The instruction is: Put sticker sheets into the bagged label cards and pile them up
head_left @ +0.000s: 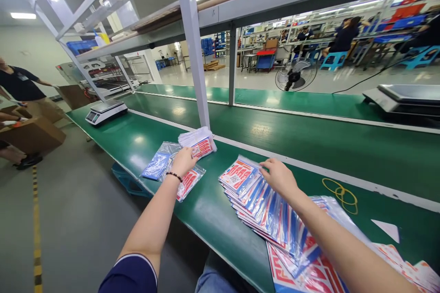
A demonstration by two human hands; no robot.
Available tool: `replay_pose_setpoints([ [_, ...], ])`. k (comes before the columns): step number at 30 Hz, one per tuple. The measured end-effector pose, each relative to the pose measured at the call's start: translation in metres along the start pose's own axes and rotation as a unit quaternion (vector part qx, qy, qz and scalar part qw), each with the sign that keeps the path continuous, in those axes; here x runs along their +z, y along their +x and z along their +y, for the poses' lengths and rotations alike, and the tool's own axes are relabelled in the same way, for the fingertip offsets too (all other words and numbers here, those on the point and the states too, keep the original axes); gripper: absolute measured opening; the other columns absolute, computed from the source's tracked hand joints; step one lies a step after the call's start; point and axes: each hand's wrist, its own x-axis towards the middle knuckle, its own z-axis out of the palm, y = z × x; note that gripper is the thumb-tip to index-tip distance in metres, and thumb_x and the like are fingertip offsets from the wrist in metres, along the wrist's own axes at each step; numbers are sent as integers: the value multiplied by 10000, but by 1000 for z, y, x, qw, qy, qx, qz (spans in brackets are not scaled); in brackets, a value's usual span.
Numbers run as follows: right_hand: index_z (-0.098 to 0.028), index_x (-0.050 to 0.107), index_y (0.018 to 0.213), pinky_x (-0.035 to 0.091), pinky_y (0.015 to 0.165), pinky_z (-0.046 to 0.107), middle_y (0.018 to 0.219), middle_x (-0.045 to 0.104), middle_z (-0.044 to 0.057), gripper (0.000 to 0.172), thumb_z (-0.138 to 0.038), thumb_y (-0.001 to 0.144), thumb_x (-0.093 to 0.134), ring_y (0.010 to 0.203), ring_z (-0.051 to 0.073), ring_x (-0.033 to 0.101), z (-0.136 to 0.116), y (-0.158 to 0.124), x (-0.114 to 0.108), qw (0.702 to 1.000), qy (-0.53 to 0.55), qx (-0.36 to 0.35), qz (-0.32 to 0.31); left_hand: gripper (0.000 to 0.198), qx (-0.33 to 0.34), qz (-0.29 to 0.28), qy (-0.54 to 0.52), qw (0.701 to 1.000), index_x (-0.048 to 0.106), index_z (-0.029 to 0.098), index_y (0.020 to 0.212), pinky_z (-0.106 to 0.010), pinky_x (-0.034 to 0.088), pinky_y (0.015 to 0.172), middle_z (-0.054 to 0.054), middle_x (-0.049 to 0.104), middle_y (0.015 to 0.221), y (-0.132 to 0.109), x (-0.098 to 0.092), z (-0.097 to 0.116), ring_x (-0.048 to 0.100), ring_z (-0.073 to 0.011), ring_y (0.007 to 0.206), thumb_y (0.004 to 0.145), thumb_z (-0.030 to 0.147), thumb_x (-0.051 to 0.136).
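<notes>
My left hand [184, 163], with a beaded bracelet at the wrist, reaches over clear plastic bags, its fingers bent and closed at the near edge of a small stack of printed packets [203, 146]. What lies between its fingertips is hidden. Under and beside it are a blue packet [156, 165] in clear plastic and a red-and-white packet [189, 182]. My right hand [279, 177] pinches the clear top edge of a packet in a fanned row of plastic-wrapped packets [252, 194], printed red, white and blue. The top packet shows a QR code.
Yellow rubber bands [340, 192] and a white paper triangle [387, 230] lie right of the fan on the green table [213, 219]. Scales [106, 111] stand at left and far right. A shelf post [194, 55] rises ahead. A person [20, 82] stands by cartons at left.
</notes>
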Motion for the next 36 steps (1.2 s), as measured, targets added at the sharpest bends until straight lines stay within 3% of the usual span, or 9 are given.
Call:
replay_pose_setpoints([
  [2,-113,622,1085,369,827,328,1060,532,118,380,-332,833,440,985,235,489,-1,26,13,1000,-18,8,-2,332,46,31,-10,998,579,116,1042,-355,263,981,-122,519,1101,-15,14,19,426,-242,1089,755,274,523],
  [6,-129,684,935,363,716,332,958,565,131,304,-307,783,490,907,261,503,-3,56,29,999,-43,21,-23,231,97,3,-82,992,617,161,917,-224,379,824,-29,594,940,-35,49,52,522,-126,885,812,287,454],
  [12,-175,665,809,321,652,274,929,571,68,319,-263,860,363,854,176,507,-6,34,12,998,-47,-39,10,269,76,-70,-179,978,597,133,849,-198,410,639,-24,609,811,-33,97,81,556,-100,730,842,297,383],
  [15,-161,605,847,320,661,270,897,576,63,299,-289,877,336,840,175,520,-7,2,0,998,-40,-42,22,424,64,-119,-188,973,568,94,814,-200,400,543,-52,597,712,-30,117,101,551,-98,586,884,412,298],
  [18,-151,517,848,279,561,274,716,566,60,254,-318,871,327,638,172,513,0,-29,-6,1000,-18,3,13,493,61,-98,-133,984,589,111,833,-248,421,703,-82,605,825,-24,126,111,570,-150,762,861,520,313],
  [22,-165,441,812,292,537,257,626,537,32,166,-297,851,349,569,154,485,25,-62,-23,995,56,79,4,540,22,-72,-12,997,549,90,1097,-420,313,906,-189,506,1113,-10,127,92,438,-312,1068,813,524,396],
  [26,-166,411,802,366,535,220,624,497,6,202,-342,866,336,553,109,471,61,-105,-60,978,170,124,-5,479,57,-136,60,987,611,78,979,-389,314,903,-181,531,1043,-9,137,72,458,-295,1005,800,479,418],
  [32,-138,433,726,342,501,206,619,395,2,379,-506,811,461,544,82,387,106,-232,-104,915,355,193,-8,468,112,-151,87,978,568,130,1105,-319,286,943,-104,516,1133,-25,152,73,445,-227,1039,825,460,390],
  [36,-125,545,911,418,712,234,917,579,74,575,-636,650,555,828,173,521,127,-327,-82,839,335,428,30,514,108,-141,104,978,529,145,1173,-361,275,949,-88,494,1177,-30,157,72,422,-247,1047,832,491,362],
])
